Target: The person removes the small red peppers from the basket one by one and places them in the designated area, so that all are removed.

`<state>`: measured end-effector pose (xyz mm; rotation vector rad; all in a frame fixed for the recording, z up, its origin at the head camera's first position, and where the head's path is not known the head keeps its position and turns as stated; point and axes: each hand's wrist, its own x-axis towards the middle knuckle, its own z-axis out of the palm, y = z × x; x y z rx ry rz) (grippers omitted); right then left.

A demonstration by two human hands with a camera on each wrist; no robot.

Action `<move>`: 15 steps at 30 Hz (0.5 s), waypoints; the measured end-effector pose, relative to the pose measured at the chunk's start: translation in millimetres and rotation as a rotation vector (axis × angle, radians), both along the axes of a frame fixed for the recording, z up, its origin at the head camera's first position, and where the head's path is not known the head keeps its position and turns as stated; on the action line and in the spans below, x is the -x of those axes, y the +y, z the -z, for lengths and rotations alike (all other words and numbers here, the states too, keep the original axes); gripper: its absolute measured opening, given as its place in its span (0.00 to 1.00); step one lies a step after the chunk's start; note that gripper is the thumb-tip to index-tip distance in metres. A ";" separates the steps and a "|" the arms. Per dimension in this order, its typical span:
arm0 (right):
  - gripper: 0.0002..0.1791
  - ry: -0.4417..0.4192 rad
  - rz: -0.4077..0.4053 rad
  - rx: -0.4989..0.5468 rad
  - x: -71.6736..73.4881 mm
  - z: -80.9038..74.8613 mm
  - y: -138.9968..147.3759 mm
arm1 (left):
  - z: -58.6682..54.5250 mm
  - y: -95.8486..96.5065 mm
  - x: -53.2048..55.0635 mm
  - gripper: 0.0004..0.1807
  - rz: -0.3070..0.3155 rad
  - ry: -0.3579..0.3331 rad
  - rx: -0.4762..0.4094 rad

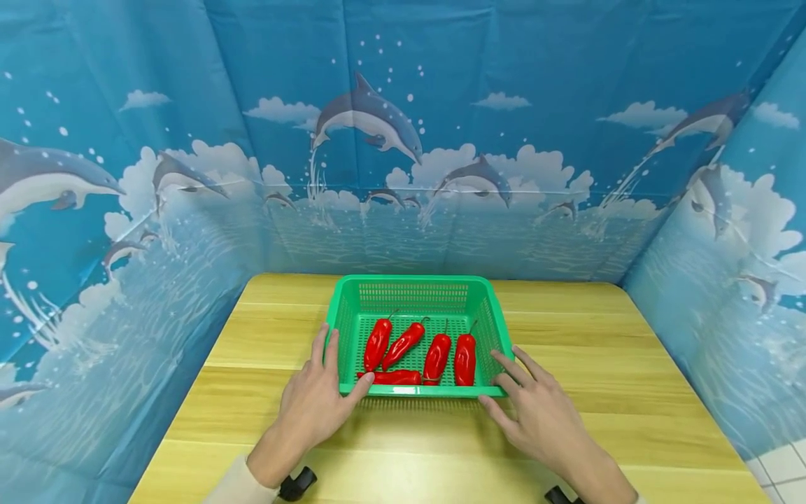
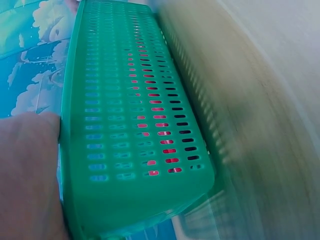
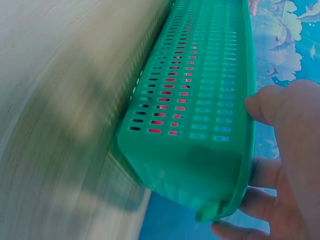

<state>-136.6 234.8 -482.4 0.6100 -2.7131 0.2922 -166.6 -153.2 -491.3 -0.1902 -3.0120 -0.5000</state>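
Observation:
A green plastic basket [image 1: 415, 279] with slotted walls stands on the wooden table. Inside lie several glossy red peppers [image 1: 376, 344], most with stems pointing away from me; one red pepper [image 1: 398, 378] lies crosswise by the front wall. My left hand [image 1: 315, 399] touches the front left corner, its fingers extended along the left side and its thumb at the front rim. At the front right corner is my right hand [image 1: 544, 413], fingers spread over the side rim. In the right wrist view its thumb [image 3: 262, 104] touches the rim, while the fingers are beside the end wall.
The wooden table [image 1: 585, 343] extends to both sides of the basket. A blue curtain [image 1: 403, 231] printed with dolphins hangs behind the table and along both sides. White tiles [image 1: 783, 465] show at the lower right.

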 end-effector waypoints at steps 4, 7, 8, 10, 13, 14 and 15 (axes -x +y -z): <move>0.14 -0.028 0.024 0.002 -2.0 -0.4 -0.7 | -1.3 -1.3 -2.0 0.62 -0.007 -0.005 -0.025; 0.15 -0.052 0.036 -0.006 -3.3 -3.2 -1.7 | -3.0 -2.9 -2.4 0.61 -0.008 0.012 -0.039; 0.14 -0.060 0.040 -0.007 -4.0 -4.3 -2.0 | -3.4 -3.4 -2.4 0.62 -0.007 0.016 -0.044; 0.14 -0.070 0.048 -0.009 -5.6 -6.2 -2.6 | -3.6 -4.3 -2.3 0.62 0.002 0.022 -0.052; 0.13 -0.082 0.057 -0.009 -8.5 -7.2 -3.2 | -2.9 -5.2 -2.1 0.64 0.010 0.021 -0.068; 0.13 -0.086 0.061 -0.008 -9.4 -6.8 -3.6 | -2.7 -5.5 -2.3 0.64 0.010 0.020 -0.071; 0.13 -0.088 0.062 -0.008 -10.0 -6.1 -3.8 | -2.5 -5.9 -2.4 0.64 0.010 0.020 -0.072</move>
